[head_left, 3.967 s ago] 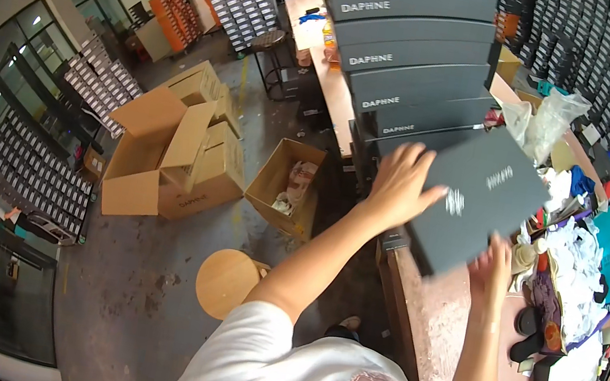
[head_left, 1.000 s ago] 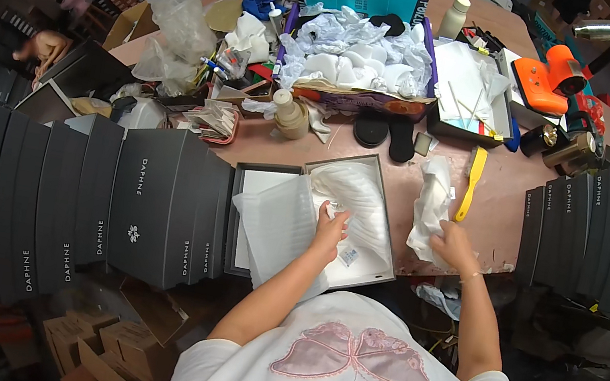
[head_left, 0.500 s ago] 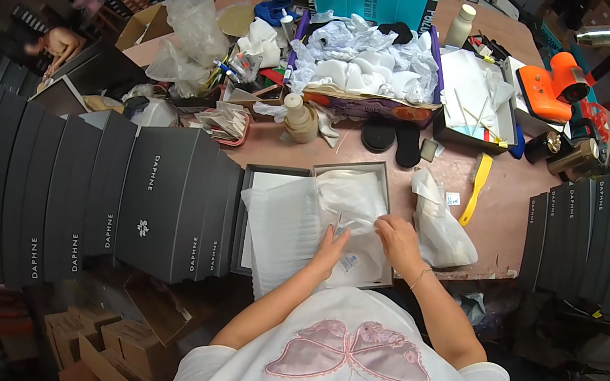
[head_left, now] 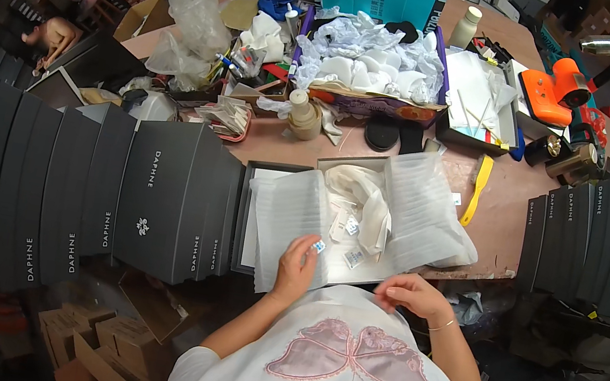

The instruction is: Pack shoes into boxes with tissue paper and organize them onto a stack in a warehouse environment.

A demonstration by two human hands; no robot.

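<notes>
Hands, two: left hand [head_left: 295,269], right hand [head_left: 418,299]. Open shoebox [head_left: 388,264], one. Foam sheets [head_left: 287,224], two: one at the shoebox's left, one at its right. Printed sachets [head_left: 354,260], three: two inside the shoebox, one at the left hand's fingertips. Nearby dark box stacks [head_left: 166,203], two: one each side. Yellow tool [head_left: 476,190], one. Orange device [head_left: 547,97], one. Bracelet [head_left: 442,326], one.
</notes>
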